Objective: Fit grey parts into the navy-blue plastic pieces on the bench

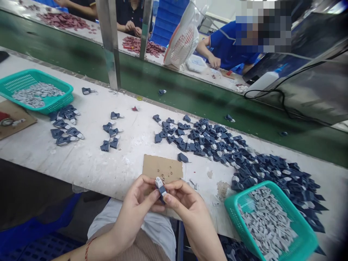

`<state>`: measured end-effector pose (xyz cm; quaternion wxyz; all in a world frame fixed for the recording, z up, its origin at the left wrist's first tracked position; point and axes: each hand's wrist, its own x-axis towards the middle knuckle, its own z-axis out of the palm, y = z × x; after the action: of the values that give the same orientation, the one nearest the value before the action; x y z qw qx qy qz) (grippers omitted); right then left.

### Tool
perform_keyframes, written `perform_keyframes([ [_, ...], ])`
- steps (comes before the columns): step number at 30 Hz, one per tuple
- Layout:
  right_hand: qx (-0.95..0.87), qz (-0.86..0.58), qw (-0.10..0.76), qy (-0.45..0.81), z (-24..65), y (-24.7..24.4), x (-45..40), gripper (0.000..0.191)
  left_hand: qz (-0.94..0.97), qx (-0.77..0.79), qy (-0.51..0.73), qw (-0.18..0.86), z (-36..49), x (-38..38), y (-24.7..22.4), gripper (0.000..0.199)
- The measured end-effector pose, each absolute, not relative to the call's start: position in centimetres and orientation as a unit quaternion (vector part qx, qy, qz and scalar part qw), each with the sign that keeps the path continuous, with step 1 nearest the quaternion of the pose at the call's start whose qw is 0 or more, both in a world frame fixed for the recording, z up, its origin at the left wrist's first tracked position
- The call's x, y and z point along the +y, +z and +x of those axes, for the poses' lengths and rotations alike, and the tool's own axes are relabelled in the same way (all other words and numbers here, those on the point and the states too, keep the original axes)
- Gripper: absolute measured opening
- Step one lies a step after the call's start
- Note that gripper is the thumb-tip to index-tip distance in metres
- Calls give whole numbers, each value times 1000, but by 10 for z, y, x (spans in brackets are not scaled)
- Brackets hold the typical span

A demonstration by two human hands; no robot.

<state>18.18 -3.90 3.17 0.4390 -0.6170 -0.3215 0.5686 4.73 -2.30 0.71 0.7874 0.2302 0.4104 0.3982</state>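
Observation:
A small dark blue and light grey plastic part (161, 189) is pinched between both hands, above the table's front edge. My left hand (138, 201) grips it from the left with thumb and fingers. From the right, my right hand (185, 199) holds the same part, thumb against its lower grey piece. Just behind the hands lies a piece of brown cardboard (152, 165) with several tiny metal bits on it. One dark blue part (182, 157) rests at the cardboard's right corner.
A big pile of blue parts (217, 145) spreads to the right, beside a green basket (231, 210) of grey pieces. Another green basket (58, 105) stands at the left. Beyond the green conveyor (141, 81) are a fan (182, 40) and other people.

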Motion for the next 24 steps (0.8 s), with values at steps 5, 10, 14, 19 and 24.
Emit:
perform_keyframes([
  [5,-358,-611,474,524,172,22,-37,35,211,401,388,803,51,-20,13,27],
  [10,-348,-625,507,482,159,16,-39,33,210,407,395,796,56,-18,18,28],
  [14,-337,-631,542,441,154,12,-39,35,216,389,404,799,57,-14,18,27],
  [19,-290,-597,556,500,161,6,-34,46,286,376,407,782,54,2,13,37],
  [24,-322,-610,552,468,175,2,-38,40,376,480,402,683,36,43,6,37],
])
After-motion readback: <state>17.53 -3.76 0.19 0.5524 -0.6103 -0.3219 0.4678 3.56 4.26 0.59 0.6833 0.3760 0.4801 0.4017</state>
